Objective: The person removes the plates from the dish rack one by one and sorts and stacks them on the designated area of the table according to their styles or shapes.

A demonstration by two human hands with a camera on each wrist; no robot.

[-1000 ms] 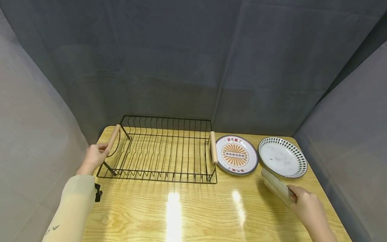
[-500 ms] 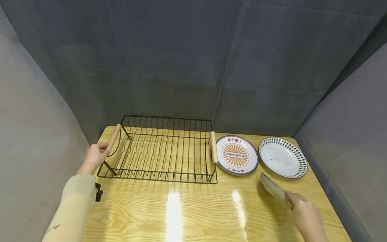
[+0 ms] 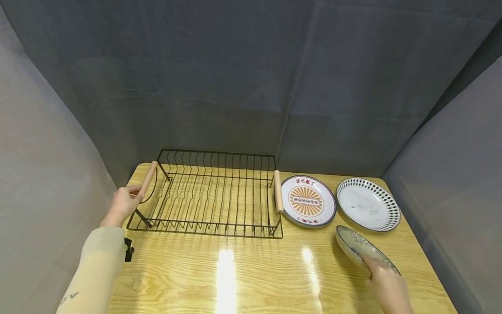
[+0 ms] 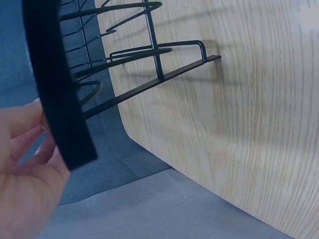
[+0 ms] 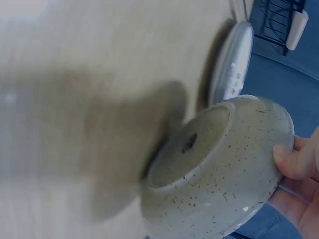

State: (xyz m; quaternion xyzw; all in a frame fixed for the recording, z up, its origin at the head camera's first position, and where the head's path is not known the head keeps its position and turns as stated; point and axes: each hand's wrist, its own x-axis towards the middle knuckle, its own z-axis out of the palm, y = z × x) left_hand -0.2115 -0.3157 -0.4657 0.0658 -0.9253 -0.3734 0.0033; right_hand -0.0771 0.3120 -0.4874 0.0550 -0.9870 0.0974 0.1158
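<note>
My left hand holds the light wooden handle at the left end of a black wire dish rack. In the left wrist view, a wide dark bar crosses in front of the fingers of the left hand. At the table's right side, my right hand pinches the rim of a deep plate, thumb on its outside. The plate leans, its blue-green patterned inside partly showing. Its speckled beige underside and foot ring face the right wrist camera, close over the table.
White plates with an orange sunburst and red characters are stacked against the rack's right end. Right of them lies a white dish with a dark diamond rim. Grey cloth walls surround the wooden table.
The right hand has shifted left and toward the front edge, tipping the plate from nearly edge-on so more of its patterned inside shows. The left hand stays on the handle.
</note>
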